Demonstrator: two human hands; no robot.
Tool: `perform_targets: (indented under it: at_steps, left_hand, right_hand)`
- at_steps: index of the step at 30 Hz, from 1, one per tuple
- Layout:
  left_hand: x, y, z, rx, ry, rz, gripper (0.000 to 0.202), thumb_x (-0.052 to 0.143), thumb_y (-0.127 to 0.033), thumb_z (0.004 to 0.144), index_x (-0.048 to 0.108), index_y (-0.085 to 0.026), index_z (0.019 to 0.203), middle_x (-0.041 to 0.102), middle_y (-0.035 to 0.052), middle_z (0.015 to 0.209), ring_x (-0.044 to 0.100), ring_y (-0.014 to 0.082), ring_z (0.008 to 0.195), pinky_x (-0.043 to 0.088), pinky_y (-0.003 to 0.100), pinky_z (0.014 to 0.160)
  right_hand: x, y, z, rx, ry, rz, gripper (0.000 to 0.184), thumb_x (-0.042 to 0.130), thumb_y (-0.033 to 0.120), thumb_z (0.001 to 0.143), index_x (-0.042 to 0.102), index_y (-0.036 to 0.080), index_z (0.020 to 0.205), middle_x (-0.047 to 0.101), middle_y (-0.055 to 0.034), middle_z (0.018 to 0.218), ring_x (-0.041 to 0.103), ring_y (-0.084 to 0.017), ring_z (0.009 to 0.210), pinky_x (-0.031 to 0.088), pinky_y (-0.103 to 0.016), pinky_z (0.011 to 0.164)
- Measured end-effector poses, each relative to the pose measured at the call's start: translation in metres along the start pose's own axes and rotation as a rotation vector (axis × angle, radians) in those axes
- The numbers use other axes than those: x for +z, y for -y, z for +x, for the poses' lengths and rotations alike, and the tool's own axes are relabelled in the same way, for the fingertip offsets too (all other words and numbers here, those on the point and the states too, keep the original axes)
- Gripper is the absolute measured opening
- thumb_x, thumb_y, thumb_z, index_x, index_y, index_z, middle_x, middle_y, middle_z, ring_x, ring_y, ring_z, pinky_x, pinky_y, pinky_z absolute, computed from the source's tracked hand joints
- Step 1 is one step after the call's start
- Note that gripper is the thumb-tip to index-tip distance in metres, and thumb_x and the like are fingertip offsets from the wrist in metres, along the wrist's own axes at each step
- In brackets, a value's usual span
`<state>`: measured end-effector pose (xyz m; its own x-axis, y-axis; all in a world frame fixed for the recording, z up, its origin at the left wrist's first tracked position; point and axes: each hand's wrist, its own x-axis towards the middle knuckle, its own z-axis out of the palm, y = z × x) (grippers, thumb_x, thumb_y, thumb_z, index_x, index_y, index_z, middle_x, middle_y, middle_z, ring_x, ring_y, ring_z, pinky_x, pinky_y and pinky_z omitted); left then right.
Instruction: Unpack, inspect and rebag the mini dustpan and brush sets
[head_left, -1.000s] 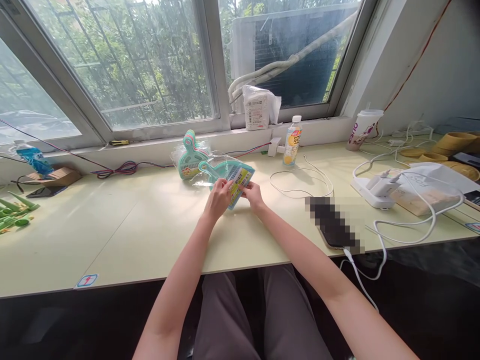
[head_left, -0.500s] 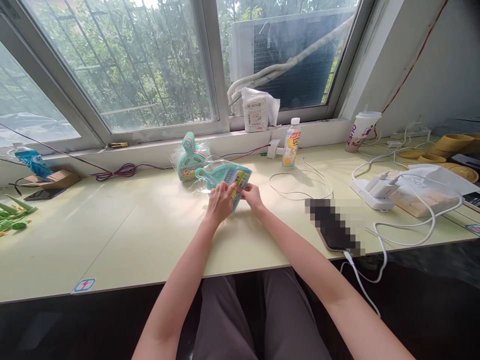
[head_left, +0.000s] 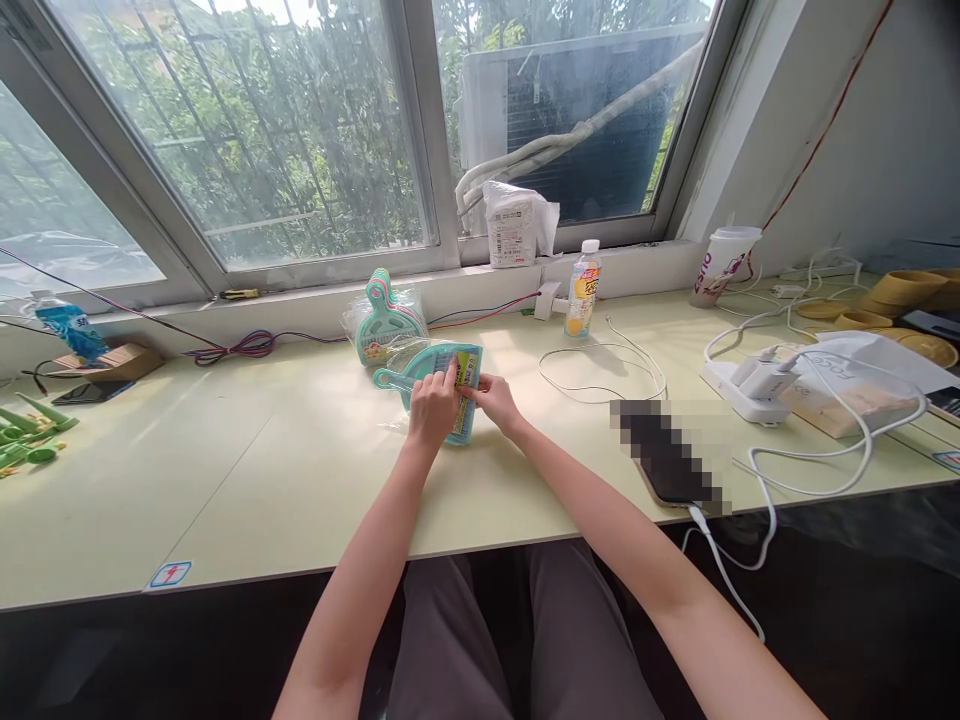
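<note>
A small teal dustpan [head_left: 472, 424] with a brush in it and a yellow-and-blue printed label stands tilted on the table in front of me. Clear plastic wrap lies about its handle, which points left. My left hand [head_left: 433, 408] rests across its face, index finger extended along the label and the other fingers bent; the thumb is hidden. At the right edge, my right hand [head_left: 495, 402] pinches the dustpan between thumb and fingers. Right behind it, a stack of similar teal dustpans [head_left: 386, 322] in clear wrap leans near the window ledge.
A juice bottle [head_left: 583, 290], a white cable [head_left: 547, 375] and a phone [head_left: 667, 455] lie or stand to the right. Beyond them are a power strip [head_left: 742, 392] and a paper bag [head_left: 832, 395]. Bundled wires [head_left: 251, 343] run along the back; green pieces [head_left: 30, 435] sit far left.
The dustpan has shifted a little left and toward me, and its handle has dropped and turned more level. Both hands moved with it; my left index finger now lies straighter along the label.
</note>
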<state>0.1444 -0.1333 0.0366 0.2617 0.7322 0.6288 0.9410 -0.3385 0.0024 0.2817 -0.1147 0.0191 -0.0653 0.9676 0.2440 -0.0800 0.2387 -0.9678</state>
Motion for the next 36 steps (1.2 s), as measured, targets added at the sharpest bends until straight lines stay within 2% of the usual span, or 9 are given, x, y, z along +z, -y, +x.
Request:
perform_targets:
  at_steps: [6, 9, 13, 16, 19, 23, 27, 29, 36]
  left_hand:
    - [0.003, -0.002, -0.002, 0.055, -0.019, -0.180, 0.053, 0.040, -0.019, 0.092, 0.042, -0.019, 0.145, 0.063, 0.0101, 0.096, 0.060, 0.0240, 0.091, 0.044, 0.035, 0.082]
    - [0.002, -0.005, -0.003, 0.030, -0.144, -0.344, 0.048, 0.043, -0.026, 0.095, 0.040, -0.021, 0.143, 0.059, 0.0133, 0.117, 0.057, 0.0257, 0.108, 0.043, 0.039, 0.093]
    - [0.000, -0.002, -0.001, -0.322, -0.587, -0.433, 0.066, 0.056, -0.042, 0.091, 0.027, -0.021, 0.146, 0.033, 0.0198, 0.147, 0.031, 0.0305, 0.140, 0.029, 0.049, 0.113]
    - [0.002, 0.008, 0.003, -0.593, -0.711, -0.599, 0.099, 0.070, -0.053, 0.078, 0.008, -0.024, 0.151, 0.013, 0.0214, 0.156, 0.017, 0.0314, 0.148, 0.028, 0.051, 0.115]
    - [0.008, 0.015, 0.006, -0.734, -0.544, -0.946, 0.100, 0.069, -0.058, 0.076, 0.009, -0.028, 0.151, 0.015, 0.0197, 0.158, 0.022, 0.0315, 0.147, 0.035, 0.050, 0.112]
    - [0.013, 0.004, 0.007, -0.591, -0.093, -1.555, 0.069, 0.070, -0.058, 0.076, 0.050, -0.021, 0.131, 0.057, 0.0158, 0.135, 0.054, 0.0320, 0.127, 0.045, 0.048, 0.104]
    - [0.014, -0.012, 0.005, -0.553, 0.108, -1.733, 0.059, 0.082, -0.044, 0.066, 0.063, -0.018, 0.116, 0.067, 0.0125, 0.124, 0.059, 0.0325, 0.121, 0.043, 0.050, 0.106]
    - [0.014, -0.016, 0.004, -0.554, 0.153, -1.756, 0.060, 0.082, -0.043, 0.067, 0.063, -0.018, 0.118, 0.066, 0.0124, 0.126, 0.057, 0.0330, 0.123, 0.042, 0.051, 0.107]
    - [0.011, -0.006, 0.006, -0.579, 0.091, -1.701, 0.058, 0.079, -0.045, 0.068, 0.063, -0.020, 0.117, 0.068, 0.0100, 0.121, 0.060, 0.0317, 0.118, 0.047, 0.046, 0.100]
  right_hand:
    - [-0.002, 0.000, 0.003, 0.033, -0.060, 0.099, 0.030, 0.083, 0.036, 0.061, 0.072, 0.017, 0.082, 0.074, -0.0025, 0.077, 0.067, -0.018, 0.071, 0.057, -0.030, 0.064]
    - [-0.006, 0.002, 0.005, 0.038, -0.112, 0.205, 0.028, 0.082, 0.034, 0.064, 0.071, 0.017, 0.083, 0.075, -0.0036, 0.084, 0.069, -0.019, 0.075, 0.059, -0.033, 0.068]
    - [-0.011, 0.007, 0.005, 0.034, -0.157, 0.340, 0.026, 0.082, 0.033, 0.067, 0.069, 0.018, 0.084, 0.075, -0.0054, 0.093, 0.070, -0.020, 0.083, 0.060, -0.038, 0.076]
    - [-0.012, 0.012, 0.003, 0.057, -0.172, 0.382, 0.026, 0.083, 0.032, 0.067, 0.069, 0.018, 0.083, 0.076, -0.0064, 0.095, 0.070, -0.022, 0.087, 0.060, -0.040, 0.081]
    - [-0.011, 0.013, 0.001, 0.066, -0.170, 0.425, 0.026, 0.084, 0.032, 0.067, 0.068, 0.018, 0.083, 0.076, -0.0072, 0.096, 0.071, -0.023, 0.089, 0.060, -0.041, 0.083]
    - [-0.012, 0.010, 0.003, 0.073, -0.183, 0.444, 0.025, 0.083, 0.031, 0.068, 0.068, 0.017, 0.083, 0.075, -0.0073, 0.094, 0.071, -0.022, 0.089, 0.061, -0.040, 0.083]
    - [-0.017, 0.005, 0.008, 0.075, -0.257, 0.471, 0.024, 0.082, 0.029, 0.069, 0.066, 0.016, 0.083, 0.075, -0.0067, 0.093, 0.071, -0.021, 0.087, 0.061, -0.039, 0.083]
    - [-0.019, 0.003, 0.010, 0.069, -0.259, 0.486, 0.024, 0.082, 0.029, 0.070, 0.067, 0.016, 0.084, 0.075, -0.0064, 0.094, 0.071, -0.021, 0.087, 0.061, -0.040, 0.083]
    - [-0.022, 0.004, 0.015, 0.126, -0.176, 0.533, 0.025, 0.085, 0.025, 0.065, 0.067, 0.016, 0.080, 0.075, -0.0062, 0.088, 0.072, -0.021, 0.082, 0.062, -0.040, 0.084]
